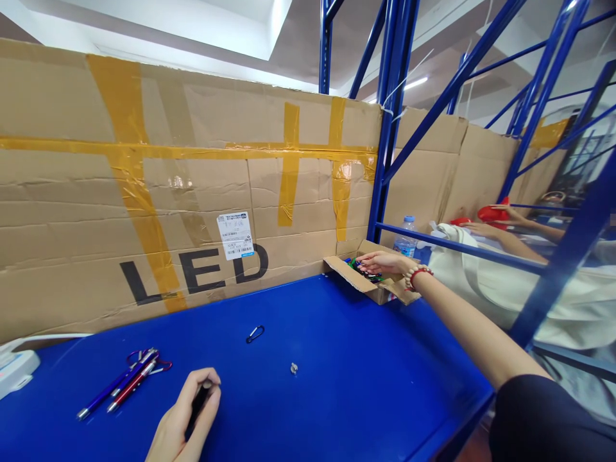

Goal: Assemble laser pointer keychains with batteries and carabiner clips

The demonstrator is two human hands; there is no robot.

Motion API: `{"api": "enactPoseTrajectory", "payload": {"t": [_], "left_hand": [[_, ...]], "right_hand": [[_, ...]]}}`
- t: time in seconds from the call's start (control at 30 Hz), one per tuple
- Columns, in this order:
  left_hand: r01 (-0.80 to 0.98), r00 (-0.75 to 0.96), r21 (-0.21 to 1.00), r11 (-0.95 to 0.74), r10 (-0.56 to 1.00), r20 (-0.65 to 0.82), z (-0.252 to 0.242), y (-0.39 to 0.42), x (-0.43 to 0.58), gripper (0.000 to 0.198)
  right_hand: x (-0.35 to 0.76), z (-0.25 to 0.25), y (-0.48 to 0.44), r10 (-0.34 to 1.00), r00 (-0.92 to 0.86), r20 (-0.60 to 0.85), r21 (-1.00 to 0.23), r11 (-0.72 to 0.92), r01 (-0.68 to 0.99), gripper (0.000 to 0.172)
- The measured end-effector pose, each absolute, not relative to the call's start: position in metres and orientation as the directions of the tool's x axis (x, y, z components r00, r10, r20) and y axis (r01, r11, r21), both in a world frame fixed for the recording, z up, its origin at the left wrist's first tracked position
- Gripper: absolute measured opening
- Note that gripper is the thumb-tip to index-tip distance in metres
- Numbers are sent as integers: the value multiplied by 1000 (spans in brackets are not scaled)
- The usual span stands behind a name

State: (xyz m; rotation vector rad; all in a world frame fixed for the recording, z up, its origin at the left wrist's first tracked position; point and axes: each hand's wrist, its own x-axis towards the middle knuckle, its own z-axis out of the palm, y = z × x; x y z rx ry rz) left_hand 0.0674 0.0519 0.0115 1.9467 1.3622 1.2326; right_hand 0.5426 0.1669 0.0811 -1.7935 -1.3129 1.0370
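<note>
My left hand [187,414] is curled around a black penlight [198,405], mostly hidden by the fingers, low over the blue table [346,391]. To its left lie blue penlights [118,385] and a red penlight [132,385] with carabiners clipped to them. A black carabiner [255,333] rests farther back, and a small silvery metal piece [294,368] sits to its right. At the back right, my right hand [385,263] reaches over an open cardboard box [353,277], its fingers stretched out above small green and blue carabiners [353,263].
Tall cardboard [308,192] marked LED walls the table's back. A blue metal rack [385,128] rises at the right, with a water bottle [407,237] behind it. A white power strip [19,372] lies at far left. Another person's hands [500,224] hold something red beyond the rack.
</note>
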Motion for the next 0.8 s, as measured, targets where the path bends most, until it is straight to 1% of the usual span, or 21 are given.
{"api": "enactPoseTrajectory", "payload": {"t": [0.13,0.27,0.4,0.5,0.63,0.73,0.8], "left_hand": [[516,126,767,-381,920,372,10,54,64,29],[547,152,739,-393,915,374,8,59,59,30],[556,206,712,-428,901,381,8,62,56,29],[541,191,728,-422,904,382,8,61,57,28],[504,163,765,-401,914,372,8,58,59,27],[496,164,776,-388,920,355,9,58,59,27],[497,165,780,-380,924,345,10,58,59,28]], "right_hand": [[542,80,163,948,213,-237,-886,-301,352,20],[541,77,162,928,267,-260,-887,-339,314,25],[540,76,161,902,315,-296,-862,-394,318,26],[538,76,160,885,355,-300,-846,-419,330,27],[536,77,158,887,385,-255,-837,-402,372,29],[535,78,159,894,395,-212,-808,-387,443,28],[536,77,161,895,412,-172,-767,-384,514,27]]}}
